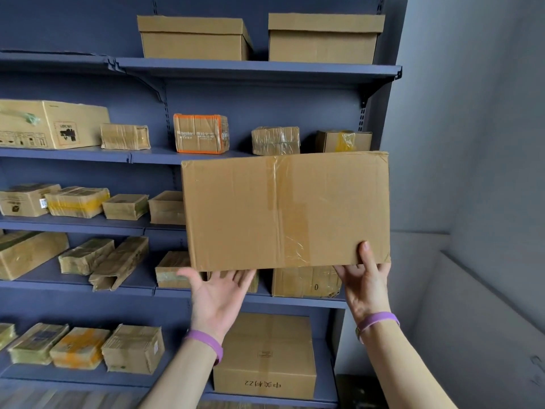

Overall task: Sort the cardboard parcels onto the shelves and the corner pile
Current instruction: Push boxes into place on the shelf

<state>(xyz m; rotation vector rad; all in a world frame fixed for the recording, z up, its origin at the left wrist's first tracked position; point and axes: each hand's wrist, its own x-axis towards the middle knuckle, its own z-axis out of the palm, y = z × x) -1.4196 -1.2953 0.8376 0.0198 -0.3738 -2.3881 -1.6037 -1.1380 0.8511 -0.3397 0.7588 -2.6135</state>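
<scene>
2 hands (pixel 218 293) (pixel 365 280) hold 1 taped parcel (pixel 286 211) aloft.

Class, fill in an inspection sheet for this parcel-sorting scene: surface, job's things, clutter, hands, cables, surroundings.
Surface: blue shelves, every tier in view carrying parcels.
Job's things: large taped box held up in front of the shelves; left lidded box and right lidded box on the top tier; orange-edged parcel one tier down.
Clutter: nothing seen.
Hands: left hand under the box's lower edge, fingers straight; right hand grips its lower right corner, thumb on the front.
Cables: nothing seen.
Surroundings: grey wall at right; purple wristbands on both wrists.
</scene>
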